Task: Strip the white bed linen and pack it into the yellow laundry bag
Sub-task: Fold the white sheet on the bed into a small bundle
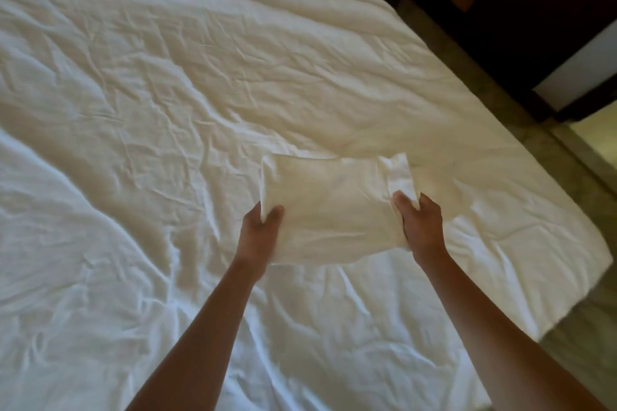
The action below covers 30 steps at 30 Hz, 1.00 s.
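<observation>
A folded white piece of linen [330, 207] is held just above the bed, right of the middle. My left hand [262, 230] grips its left edge, thumb on top and fingers underneath. My right hand [421, 222] grips its right edge, where a loose flap of the cloth sticks up. A wrinkled white sheet [160, 117] covers the whole bed beneath. No yellow laundry bag is in view.
The bed's right edge and near right corner [581, 264] drop to a greenish tiled floor [521, 117]. Dark wooden furniture [521, 10] and a white panel [581, 70] stand beyond the floor at the upper right.
</observation>
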Each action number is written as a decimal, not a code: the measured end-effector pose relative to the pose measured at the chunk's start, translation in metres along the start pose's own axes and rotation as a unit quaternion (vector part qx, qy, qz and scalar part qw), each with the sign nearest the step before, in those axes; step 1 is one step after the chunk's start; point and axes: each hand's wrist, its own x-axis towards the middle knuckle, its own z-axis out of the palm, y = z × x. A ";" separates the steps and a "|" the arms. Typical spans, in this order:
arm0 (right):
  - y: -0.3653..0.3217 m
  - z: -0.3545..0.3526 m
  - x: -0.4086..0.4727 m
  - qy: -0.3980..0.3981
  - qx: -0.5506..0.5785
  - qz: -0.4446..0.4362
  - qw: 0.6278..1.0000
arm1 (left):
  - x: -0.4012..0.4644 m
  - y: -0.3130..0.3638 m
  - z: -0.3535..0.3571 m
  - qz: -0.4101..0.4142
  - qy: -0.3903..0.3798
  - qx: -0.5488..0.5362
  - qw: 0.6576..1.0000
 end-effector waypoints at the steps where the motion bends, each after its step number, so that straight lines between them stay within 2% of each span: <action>1: 0.005 -0.005 -0.004 -0.006 0.010 0.011 1.000 | -0.006 -0.005 0.002 0.002 0.001 0.003 1.000; 6: 0.027 -0.008 -0.036 -0.017 0.027 0.035 0.999 | -0.042 -0.021 -0.013 0.018 0.019 0.020 0.999; 10: 0.052 -0.015 -0.073 -0.003 0.019 0.055 0.998 | -0.071 -0.048 -0.024 -0.006 0.007 0.061 0.998; 15: 0.089 -0.051 -0.110 0.022 -0.004 0.062 0.998 | -0.111 -0.091 -0.019 -0.018 -0.067 0.078 0.995; 18: 0.119 -0.068 -0.117 0.000 -0.065 0.099 0.993 | -0.131 -0.107 -0.012 -0.057 -0.108 0.079 0.989; 22: 0.154 -0.079 -0.139 -0.017 -0.108 0.175 0.978 | -0.150 -0.131 -0.005 -0.120 -0.053 0.115 0.985; 26: 0.171 -0.078 -0.170 0.053 -0.022 0.217 0.975 | -0.168 -0.143 0.005 -0.191 -0.029 0.000 0.981; 30: 0.179 -0.084 -0.175 0.003 0.110 0.292 0.950 | -0.190 -0.148 0.010 -0.207 -0.037 -0.044 0.977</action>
